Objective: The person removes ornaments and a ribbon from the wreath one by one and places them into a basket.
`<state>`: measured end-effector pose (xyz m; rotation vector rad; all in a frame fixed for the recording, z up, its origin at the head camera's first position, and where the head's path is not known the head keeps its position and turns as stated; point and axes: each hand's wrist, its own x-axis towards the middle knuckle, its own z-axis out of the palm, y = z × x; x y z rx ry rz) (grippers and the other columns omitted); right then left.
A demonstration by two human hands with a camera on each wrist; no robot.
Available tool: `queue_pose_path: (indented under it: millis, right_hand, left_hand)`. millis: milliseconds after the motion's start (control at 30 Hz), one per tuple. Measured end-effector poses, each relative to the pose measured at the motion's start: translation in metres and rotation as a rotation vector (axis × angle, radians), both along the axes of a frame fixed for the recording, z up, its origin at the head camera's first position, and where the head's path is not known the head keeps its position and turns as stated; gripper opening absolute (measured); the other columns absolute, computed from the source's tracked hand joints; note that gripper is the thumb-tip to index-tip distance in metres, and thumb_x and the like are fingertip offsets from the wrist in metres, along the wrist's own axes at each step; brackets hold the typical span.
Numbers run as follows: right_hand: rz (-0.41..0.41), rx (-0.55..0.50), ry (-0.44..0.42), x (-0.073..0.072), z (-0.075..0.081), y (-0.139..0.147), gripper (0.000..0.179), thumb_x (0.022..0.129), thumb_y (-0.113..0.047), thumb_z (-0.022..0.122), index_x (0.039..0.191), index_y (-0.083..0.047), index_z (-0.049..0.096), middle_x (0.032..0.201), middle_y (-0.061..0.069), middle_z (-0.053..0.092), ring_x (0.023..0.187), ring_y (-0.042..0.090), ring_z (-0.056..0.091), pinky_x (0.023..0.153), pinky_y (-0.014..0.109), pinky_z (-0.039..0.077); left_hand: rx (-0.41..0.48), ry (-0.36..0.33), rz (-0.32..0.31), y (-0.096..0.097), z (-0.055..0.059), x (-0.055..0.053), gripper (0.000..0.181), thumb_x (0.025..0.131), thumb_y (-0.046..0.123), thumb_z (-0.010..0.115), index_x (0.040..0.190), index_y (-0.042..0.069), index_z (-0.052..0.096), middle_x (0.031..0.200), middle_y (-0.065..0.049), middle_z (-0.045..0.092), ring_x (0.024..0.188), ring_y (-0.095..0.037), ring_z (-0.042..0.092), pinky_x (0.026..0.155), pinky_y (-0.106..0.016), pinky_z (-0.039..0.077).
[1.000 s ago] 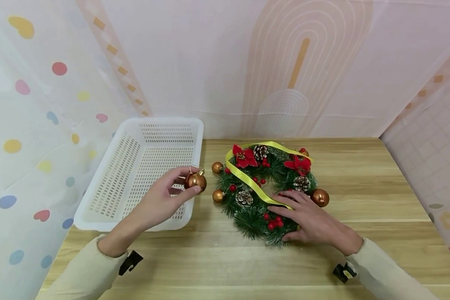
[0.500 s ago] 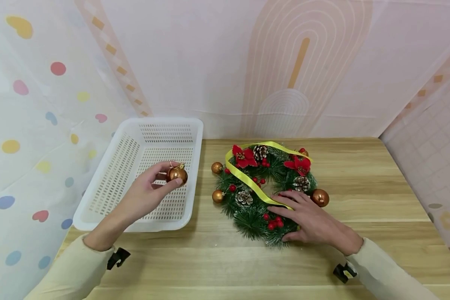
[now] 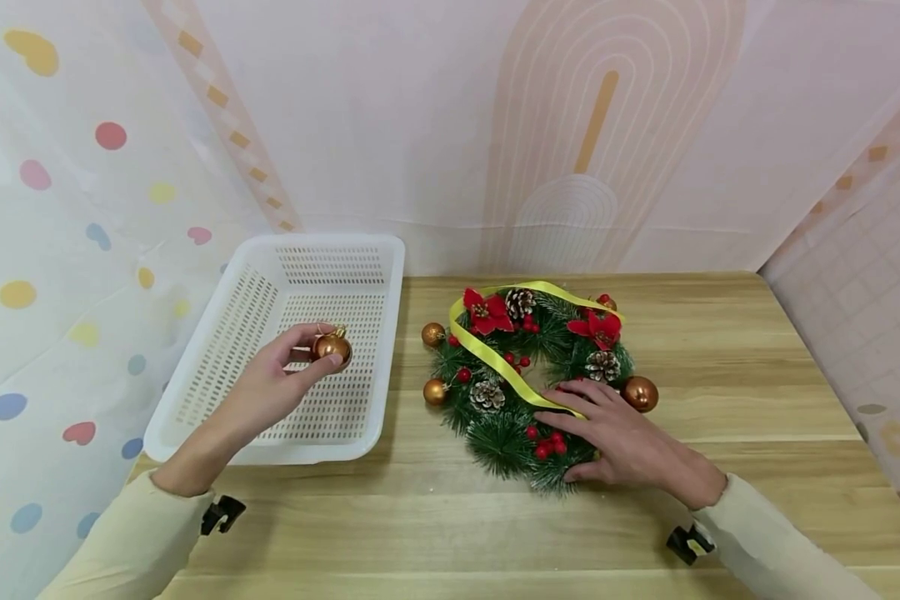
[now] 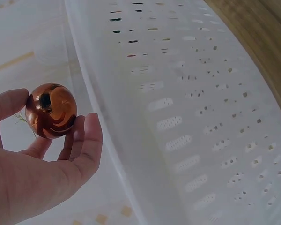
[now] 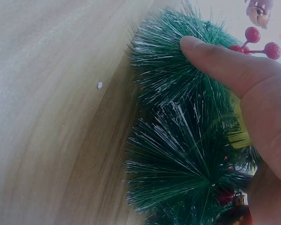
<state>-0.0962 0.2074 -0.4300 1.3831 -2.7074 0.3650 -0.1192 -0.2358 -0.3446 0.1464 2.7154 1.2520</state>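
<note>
- Leftward since the earlier frames, the left hand (image 3: pixel 261 388) has carried a shiny copper bauble (image 3: pixel 333 349) over the white perforated basket (image 3: pixel 388 358).
- I see its thumb and fingers pinching the bauble.
- Right hand (image 3: pixel 624 429), fingers spread, rests on the Christmas wreath (image 3: pixel 498 446).

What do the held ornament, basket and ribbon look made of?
Held ornament: coppery, glossy, mirror-like reflections; plastic or glass, can't tell. Basket: likely molded plastic, white, semi-matte, regular slots. Ribbon: probably satin fabric, yellow, soft sheen along its flat band.
</note>
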Motion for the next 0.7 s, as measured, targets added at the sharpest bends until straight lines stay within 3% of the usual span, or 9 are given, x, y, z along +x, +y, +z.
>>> queue_pose_path:
  millis: [367, 700]
  right_hand:
    - [-0.004, 0.004, -0.017, -0.0001, 0.0013, -0.0005, 0.085, 0.068, -0.051, 0.086, 0.141, -0.019, 0.055, 0.151, 0.011, 0.046, 0.135, 0.034, 0.041, 0.105, 0.059, 0.036]
    - [-0.011, 0.038, -0.019, 0.0009, 0.0022, -0.0001, 0.082, 0.07, -0.052, 0.085, 0.14, -0.019, 0.056, 0.147, 0.01, 0.05, 0.135, 0.034, 0.041, 0.105, 0.059, 0.036]
  left_hand:
    - [-0.008, -0.02, 0.01, -0.0024, -0.0017, 0.0024, 0.053, 0.097, 0.039, 0.063, 0.14, 0.012, 0.049, 0.129, -0.014, 0.057, 0.116, -0.033, 0.057, 0.083, -0.036, 0.05]
    - [-0.025, -0.054, 0.032, -0.0043, -0.0037, 0.0054, 0.062, 0.099, 0.042, 0.058, 0.147, 0.009, 0.038, 0.134, -0.021, 0.051, 0.123, -0.038, 0.051, 0.092, -0.048, 0.048]
